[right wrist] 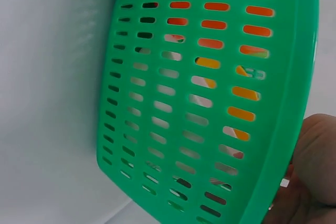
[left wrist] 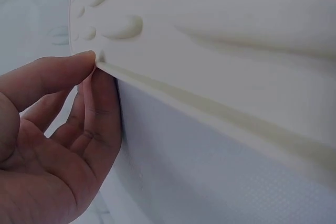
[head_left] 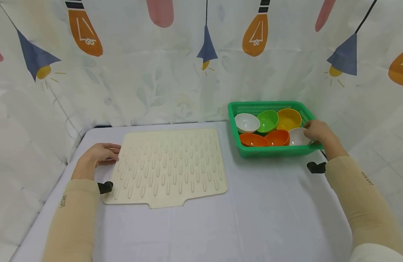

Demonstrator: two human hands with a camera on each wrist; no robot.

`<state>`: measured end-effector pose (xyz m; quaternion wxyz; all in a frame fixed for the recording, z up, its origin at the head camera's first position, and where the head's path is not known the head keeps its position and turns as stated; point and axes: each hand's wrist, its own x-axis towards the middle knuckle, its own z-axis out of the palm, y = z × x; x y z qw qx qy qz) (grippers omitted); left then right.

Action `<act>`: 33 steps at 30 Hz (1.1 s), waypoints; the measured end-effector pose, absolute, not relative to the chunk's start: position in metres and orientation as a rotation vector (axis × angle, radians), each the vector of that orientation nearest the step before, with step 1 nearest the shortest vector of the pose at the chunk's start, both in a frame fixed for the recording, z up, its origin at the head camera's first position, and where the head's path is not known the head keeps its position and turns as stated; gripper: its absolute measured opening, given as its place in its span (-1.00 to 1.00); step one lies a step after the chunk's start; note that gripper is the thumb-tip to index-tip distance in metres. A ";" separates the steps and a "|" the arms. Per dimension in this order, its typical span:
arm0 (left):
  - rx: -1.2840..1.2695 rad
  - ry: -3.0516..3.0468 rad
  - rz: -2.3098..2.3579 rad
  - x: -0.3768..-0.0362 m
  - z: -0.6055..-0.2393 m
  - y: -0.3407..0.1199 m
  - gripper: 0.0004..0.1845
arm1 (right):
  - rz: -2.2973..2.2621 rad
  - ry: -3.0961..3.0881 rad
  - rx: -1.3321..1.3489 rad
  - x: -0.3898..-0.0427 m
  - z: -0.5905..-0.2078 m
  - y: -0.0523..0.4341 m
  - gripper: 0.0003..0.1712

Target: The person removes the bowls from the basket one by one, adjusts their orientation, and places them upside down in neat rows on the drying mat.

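Observation:
A cream drying mat (head_left: 168, 163) with raised oval ridges lies on the table. My left hand (head_left: 101, 154) pinches its left edge; in the left wrist view the thumb (left wrist: 79, 61) is on top and the fingers go beneath. At the back right, my right hand (head_left: 319, 131) reaches over the right rim of a green plastic basket (head_left: 270, 151). Its fingers grip the white bowl (head_left: 298, 137) in the basket's front right corner. The basket wall (right wrist: 210, 103) hides most of that grip in the right wrist view.
Beside that bowl in the basket are another white bowl (head_left: 246, 123), a green bowl (head_left: 268, 121), a yellow bowl (head_left: 289, 119) and two orange bowls (head_left: 278, 138). A white cloth covers the table (head_left: 201, 233). A printed curtain (head_left: 175, 80) hangs close behind it.

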<state>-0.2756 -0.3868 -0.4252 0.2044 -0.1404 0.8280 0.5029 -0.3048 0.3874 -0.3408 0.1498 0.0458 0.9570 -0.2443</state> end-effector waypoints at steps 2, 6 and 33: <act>-0.391 2.305 1.401 -0.276 -0.425 -0.387 -0.12 | -0.707 2.753 0.135 -0.303 -0.342 0.387 -0.37; -0.394 2.303 1.408 -0.276 -0.426 -0.387 -0.12 | -0.726 2.782 0.143 -0.302 -0.343 0.386 -0.38; -0.372 2.343 1.377 -0.274 -0.425 -0.386 -0.14 | -0.827 2.916 0.132 -0.292 -0.314 0.399 -0.44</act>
